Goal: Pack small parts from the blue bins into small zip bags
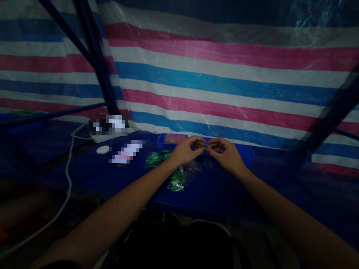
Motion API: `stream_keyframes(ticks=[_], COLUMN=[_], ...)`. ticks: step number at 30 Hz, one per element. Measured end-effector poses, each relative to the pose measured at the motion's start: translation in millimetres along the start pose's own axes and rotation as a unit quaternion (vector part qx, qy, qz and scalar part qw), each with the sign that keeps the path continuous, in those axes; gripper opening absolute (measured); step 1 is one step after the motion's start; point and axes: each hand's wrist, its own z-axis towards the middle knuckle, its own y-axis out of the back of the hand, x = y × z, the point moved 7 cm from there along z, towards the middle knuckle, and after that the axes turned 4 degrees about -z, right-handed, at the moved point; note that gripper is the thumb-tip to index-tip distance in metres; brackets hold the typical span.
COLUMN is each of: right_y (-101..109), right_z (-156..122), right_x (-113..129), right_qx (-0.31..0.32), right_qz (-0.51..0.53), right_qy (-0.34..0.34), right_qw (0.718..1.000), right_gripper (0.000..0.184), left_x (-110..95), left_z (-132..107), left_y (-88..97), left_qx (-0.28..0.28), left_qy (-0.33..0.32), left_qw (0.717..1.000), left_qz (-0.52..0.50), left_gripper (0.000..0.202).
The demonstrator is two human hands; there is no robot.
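My left hand [187,150] and my right hand [226,153] meet over the blue table, fingertips nearly touching. Pinched between them is a tiny blue-green piece [207,145], too small and dark to name. Both thumbs and forefingers are closed on it. Below my left hand lie clear plastic packets with green contents [177,179], and small thin brass-coloured pieces [196,167] lie close by. Green packets [155,159] rest left of my left wrist. Behind my right hand stands a blue tray [249,152], partly hidden by it.
Another blue tray [160,140] with pinkish contents sits at the back. On the left are a white power strip [100,138], a white oval object [103,150] and a pixelated flat item [126,152]. A white cable [68,173] hangs over the edge. Blue metal posts [106,79] flank a striped sheet.
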Motion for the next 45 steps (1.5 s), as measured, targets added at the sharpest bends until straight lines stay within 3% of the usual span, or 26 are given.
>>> stream_keyframes(ticks=[8, 17, 24, 26, 28, 31, 33, 35, 37, 41, 45], right_y=[-5, 0, -2, 8, 25, 49, 59, 64, 66, 65, 55], right_z=[2, 3, 3, 5, 6, 6, 7, 9, 9, 8, 7], right_x=[-3, -6, -11, -7, 3, 16, 9, -9, -27, -32, -13], right_qx=[0.007, -0.001, 0.024, -0.006, -0.045, -0.091, -0.088, -0.034, 0.012, 0.006, -0.012], right_qz=[0.065, 0.097, 0.091, 0.040, -0.077, -0.304, -0.435, -0.533, -0.573, -0.572, -0.534], right_qy=[-0.021, -0.059, -0.059, -0.033, 0.018, 0.096, 0.082, 0.018, -0.038, -0.057, 0.006], right_qw=[0.998, 0.994, 0.994, 0.999, 0.996, 0.943, 0.892, 0.845, 0.818, 0.818, 0.845], right_gripper=[0.034, 0.037, 0.035, 0.028, 0.019, 0.019, 0.023, 0.025, 0.036, 0.056, 0.050], left_x=[-13, -1, 3, -1, -4, -6, -5, -2, 2, 9, 10], left_z=[-2, -1, -1, -1, -2, -5, -8, -13, -16, -16, -15], left_y=[-1.5, -1.3, 2.4, 4.2, 5.2, 4.1, -1.7, -8.7, -11.9, -11.0, -11.0], left_qx=[0.024, 0.018, 0.002, -0.003, 0.005, 0.041, 0.101, 0.169, 0.207, 0.219, 0.214], left_qy=[-0.030, 0.007, 0.015, -0.005, -0.028, -0.049, -0.062, -0.068, -0.061, -0.045, -0.046], left_qw=[0.999, 0.999, 1.000, 0.999, 0.992, 0.976, 0.966, 0.955, 0.946, 0.946, 0.950], left_qz=[0.005, 0.048, 0.009, 0.051, 0.121, 0.208, 0.229, 0.235, 0.240, 0.237, 0.224], left_gripper=[0.036, 0.017, 0.021, 0.021, 0.020, 0.022, 0.030, 0.038, 0.043, 0.035, 0.035])
